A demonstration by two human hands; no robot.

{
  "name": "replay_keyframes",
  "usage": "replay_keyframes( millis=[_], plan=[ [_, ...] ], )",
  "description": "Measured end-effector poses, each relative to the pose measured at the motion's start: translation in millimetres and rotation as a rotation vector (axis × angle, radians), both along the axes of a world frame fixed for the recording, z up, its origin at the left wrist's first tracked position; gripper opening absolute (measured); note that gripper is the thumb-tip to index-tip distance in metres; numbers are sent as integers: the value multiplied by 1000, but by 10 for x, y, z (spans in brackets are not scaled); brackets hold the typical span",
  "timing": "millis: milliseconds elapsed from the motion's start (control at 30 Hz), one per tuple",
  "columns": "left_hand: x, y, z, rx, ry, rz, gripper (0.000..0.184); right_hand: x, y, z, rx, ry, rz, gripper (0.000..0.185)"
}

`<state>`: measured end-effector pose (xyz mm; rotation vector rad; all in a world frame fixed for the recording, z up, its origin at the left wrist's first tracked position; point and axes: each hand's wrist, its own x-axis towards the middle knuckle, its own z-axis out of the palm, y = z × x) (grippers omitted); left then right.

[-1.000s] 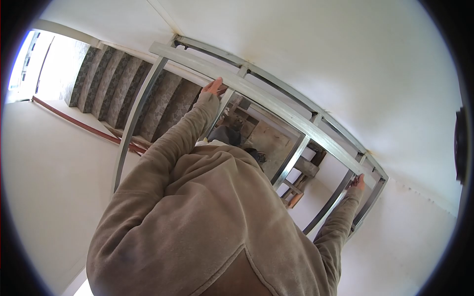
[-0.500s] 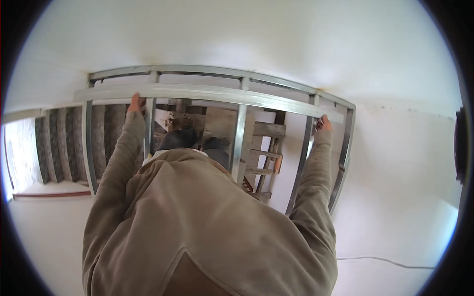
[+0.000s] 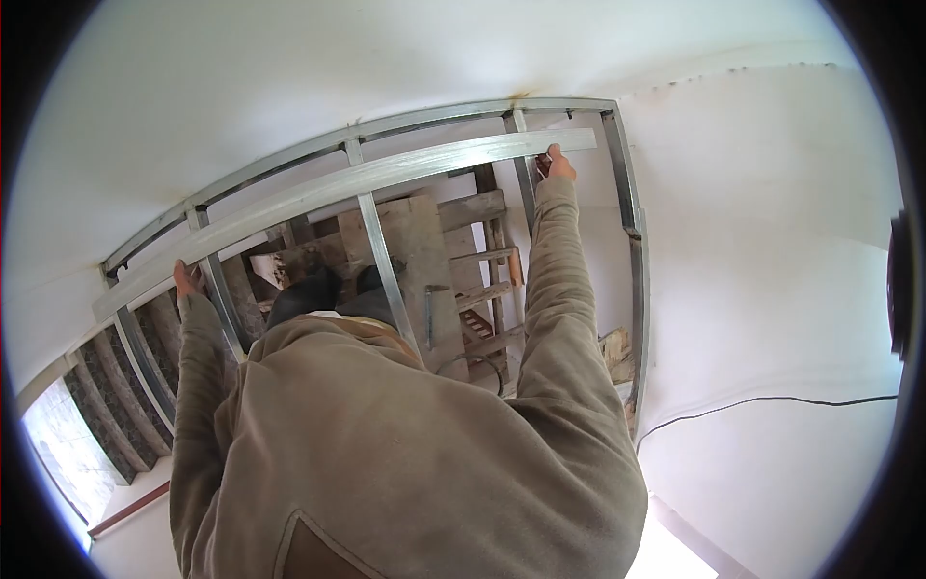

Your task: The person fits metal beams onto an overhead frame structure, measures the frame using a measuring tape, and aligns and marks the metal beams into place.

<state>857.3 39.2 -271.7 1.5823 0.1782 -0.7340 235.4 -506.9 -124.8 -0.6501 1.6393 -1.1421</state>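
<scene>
A long pale metal bar (image 3: 386, 166) runs across the front of a metal frame (image 3: 632, 193), slanting up to the right. Near the bar's left end, my left hand (image 3: 188, 278) is closed on it, with the thumb on its face. My right hand (image 3: 557, 164) grips the same bar near its right end; some of its fingers are hidden behind the bar. Several metal struts (image 3: 386, 261) extend from the bar toward my body.
Wooden planks (image 3: 410, 232) and a ladder-like wooden structure (image 3: 473, 210) lie below the frame. Dark stairs (image 3: 116, 391) and a red-brown rail (image 3: 130, 510) are at the lower left. A black cable (image 3: 772, 399) runs along the white wall (image 3: 752, 241) at the right.
The view has turned, so the bar now slants the other way, its left end lower and right end higher. Both hands still hold it. More of the planks and right wall shows.
</scene>
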Motion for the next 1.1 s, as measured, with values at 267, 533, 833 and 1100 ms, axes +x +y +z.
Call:
replay_keyframes(
  millis=[267, 533, 833, 1100],
  plan=[
    [-105, -94, 158, -1, -10, 43, 88, -2, 31, -5, -76, -65, 26, 38],
    [-272, -174, 406, 60, -10, 28, 91, -15, 14, -67, -125, -69, -5, 33],
    [-207, -136, 321, 61, -15, 23, 84, -35, 8, -65, -103, -79, 8, 37],
    [-559, -337, 688, 143, 31, 183, 57, -1167, -524, -1148, 72, 494, 566, 34]
  ],
)
